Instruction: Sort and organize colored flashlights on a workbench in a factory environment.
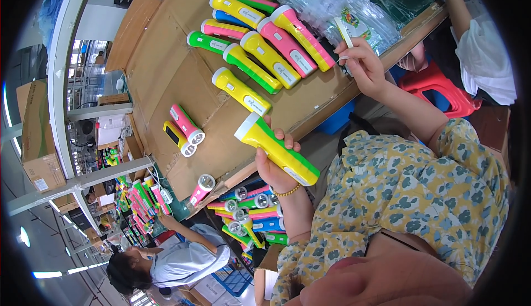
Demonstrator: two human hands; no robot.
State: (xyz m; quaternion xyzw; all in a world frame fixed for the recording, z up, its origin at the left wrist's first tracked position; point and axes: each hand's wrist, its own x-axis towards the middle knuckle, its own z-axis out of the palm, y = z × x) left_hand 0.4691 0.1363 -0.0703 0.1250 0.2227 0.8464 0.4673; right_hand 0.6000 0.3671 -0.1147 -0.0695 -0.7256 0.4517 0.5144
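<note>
My left hand (278,167), with a beaded bracelet at the wrist, is closed around a yellow and green flashlight (279,150). Its white head points up and left, and a white label shows near its tail. My right hand (362,68) pinches a slim, pale strip-like piece (343,32) at its fingertips; its exact kind cannot be made out. Beside that hand, several flashlights (285,47) in pink, yellow, green and blue lie in a row on the cardboard-covered table (182,62). The nearest is a yellow flashlight (241,91).
Clear plastic bags (310,1) are heaped at the table's far right. Two flashlights (187,124) lie left, another (202,190) by the edge. More flashlights (249,212) fill a container below. A co-worker (185,256) sits lower left; another person's arm (459,7) and a red stool (442,87) are right.
</note>
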